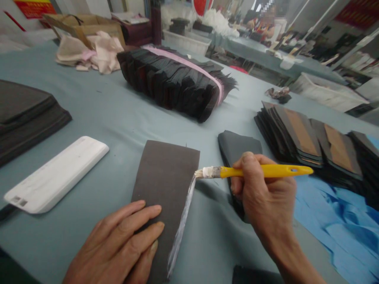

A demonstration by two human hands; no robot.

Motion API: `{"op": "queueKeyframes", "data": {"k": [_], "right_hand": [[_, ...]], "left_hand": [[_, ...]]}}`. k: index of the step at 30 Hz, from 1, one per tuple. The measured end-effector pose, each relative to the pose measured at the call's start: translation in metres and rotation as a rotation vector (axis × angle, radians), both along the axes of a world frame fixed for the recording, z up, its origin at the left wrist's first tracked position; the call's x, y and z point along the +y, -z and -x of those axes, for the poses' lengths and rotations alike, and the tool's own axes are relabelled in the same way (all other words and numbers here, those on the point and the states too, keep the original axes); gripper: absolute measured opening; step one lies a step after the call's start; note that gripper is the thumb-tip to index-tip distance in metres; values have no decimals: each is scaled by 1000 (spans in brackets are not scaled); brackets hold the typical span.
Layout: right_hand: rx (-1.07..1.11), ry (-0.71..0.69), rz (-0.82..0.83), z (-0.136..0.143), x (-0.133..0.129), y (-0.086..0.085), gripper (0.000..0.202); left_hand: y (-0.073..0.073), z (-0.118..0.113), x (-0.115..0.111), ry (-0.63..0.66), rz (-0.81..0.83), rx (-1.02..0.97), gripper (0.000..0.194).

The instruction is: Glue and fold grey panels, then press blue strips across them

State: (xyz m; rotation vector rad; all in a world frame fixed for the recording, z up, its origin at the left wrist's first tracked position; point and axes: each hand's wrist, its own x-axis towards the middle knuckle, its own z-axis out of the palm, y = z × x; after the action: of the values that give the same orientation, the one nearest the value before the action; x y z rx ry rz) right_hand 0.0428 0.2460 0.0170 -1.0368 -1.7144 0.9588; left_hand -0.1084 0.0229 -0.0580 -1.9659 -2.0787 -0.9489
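Observation:
My left hand (124, 240) lies flat with fingers stretched on the lower left part of a dark grey-brown rectangular piece (168, 173) on the table. In my right hand (263, 189) is a paintbrush (266, 170) with a yellow handle, pinched between thumb and fingers. Its white-coated bristles touch the right edge of the piece, near the upper corner. A whitish wet strip (182, 225) runs from the bristles down along that edge. Partly behind my right hand lies a folded dark grey piece (239, 144).
A white oblong device (59, 173) with a dark cord lies left, near a dark stack (26, 114). Ahead is a black bundle (171, 83) tied with a pink band. Dark stacks (290, 134) and blue sheets (340, 225) are at right. A person (266, 27) sits far back.

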Motion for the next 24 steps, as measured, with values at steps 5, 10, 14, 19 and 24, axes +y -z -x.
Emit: {"op": "queueKeyframes", "data": {"k": [5, 10, 14, 19, 24], "right_hand": [[-37, -91, 58, -8, -11, -11, 50], [-55, -100, 19, 3, 2, -4, 50], [-43, -63, -38, 15, 23, -2, 47], [-18, -81, -38, 14, 22, -13, 41], [-63, -126, 5, 10, 12, -14, 43]], "left_hand": [[2, 1, -1, 6, -7, 15, 34], [2, 2, -1, 7, -9, 15, 34], [3, 2, 0, 16, -5, 18, 34], [4, 0, 0, 22, -22, -14, 37], [6, 3, 1, 27, -34, 21, 33]]}}
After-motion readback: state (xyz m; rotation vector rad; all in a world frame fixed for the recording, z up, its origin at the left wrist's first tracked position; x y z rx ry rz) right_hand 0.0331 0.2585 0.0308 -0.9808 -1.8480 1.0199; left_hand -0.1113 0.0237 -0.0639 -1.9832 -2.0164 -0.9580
